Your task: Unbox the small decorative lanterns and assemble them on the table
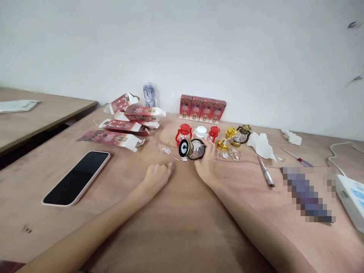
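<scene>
My right hand (207,163) rests on the wooden table (170,227) and grips a small lantern (192,148) with a clear glass body and a dark, gold-trimmed end, tipped on its side. My left hand (157,175) lies palm down just left of it, fingers curled loosely with nothing in them, close to small white clips and bent wire handles (165,150). Behind stand more little lanterns: red (183,132), white (200,132), another red (214,132), gold (226,138) and dark (242,134).
A phone (76,177) lies face up at the left. Opened red boxes (119,127) are piled behind it, with closed red boxes (202,109) and a bottle (149,94) at the wall. Right: crumpled tissue (261,145), screwdrivers (266,172), a white power strip (352,197).
</scene>
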`<state>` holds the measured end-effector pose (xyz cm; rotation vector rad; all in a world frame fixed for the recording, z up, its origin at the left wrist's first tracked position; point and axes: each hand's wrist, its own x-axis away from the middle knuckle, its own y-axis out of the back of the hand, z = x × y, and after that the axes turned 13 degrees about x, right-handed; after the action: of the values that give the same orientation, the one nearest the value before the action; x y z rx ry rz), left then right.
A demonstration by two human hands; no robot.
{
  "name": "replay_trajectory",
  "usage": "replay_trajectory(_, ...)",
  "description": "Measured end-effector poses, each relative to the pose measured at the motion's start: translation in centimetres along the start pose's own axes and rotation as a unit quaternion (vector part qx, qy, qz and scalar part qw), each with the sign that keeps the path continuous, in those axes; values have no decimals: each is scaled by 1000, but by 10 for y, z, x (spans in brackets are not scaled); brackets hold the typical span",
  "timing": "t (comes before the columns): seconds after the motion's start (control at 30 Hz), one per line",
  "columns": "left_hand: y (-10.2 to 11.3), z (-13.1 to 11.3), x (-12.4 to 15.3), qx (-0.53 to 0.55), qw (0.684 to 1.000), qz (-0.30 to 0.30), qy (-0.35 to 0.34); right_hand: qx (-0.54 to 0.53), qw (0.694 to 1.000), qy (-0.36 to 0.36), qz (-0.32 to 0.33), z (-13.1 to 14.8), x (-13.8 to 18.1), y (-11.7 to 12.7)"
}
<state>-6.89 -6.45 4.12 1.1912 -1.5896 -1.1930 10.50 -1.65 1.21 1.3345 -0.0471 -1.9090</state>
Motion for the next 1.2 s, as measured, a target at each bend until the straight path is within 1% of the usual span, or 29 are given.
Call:
replay_trajectory(0.13, -4, -2, 6, -27, 1000, -11, 0, -6, 1000, -1, -1, 0, 0, 0)
replay_trajectory(0.23, -4, 4, 2, -19, 1000, -13, -8, -5, 1000, 2, -2, -1, 0, 0)
replay_trajectory(0.33, 2, 16, -16, -6, 1000, -25, -3, -8, 1000, 4, 0, 0, 0, 0)
replay_trajectory(0.5, 15, 32, -60, 12, 995, -90, 37, -7, 1000, 3, -2, 1, -1, 0)
replay_trajectory(0.63, 15, 37, -81, 24, 992, -111, 51, -8, 1000, 3, -1, 0, -1, -1)
replay_trajectory(0.83, 7, 43, -83, 27, 990, -141, 0, -15, 1000, 1, 5, 0, 0, -1)
replay_trajectory(1.0, 2, 48, -76, 35, 985, -162, -55, -12, 1000, -10, 19, 1, -1, 0)
replay_trajectory(1.2, -2, 58, -67, 73, 975, -168, -128, -10, 1000, -14, 19, 4, -1, 2)
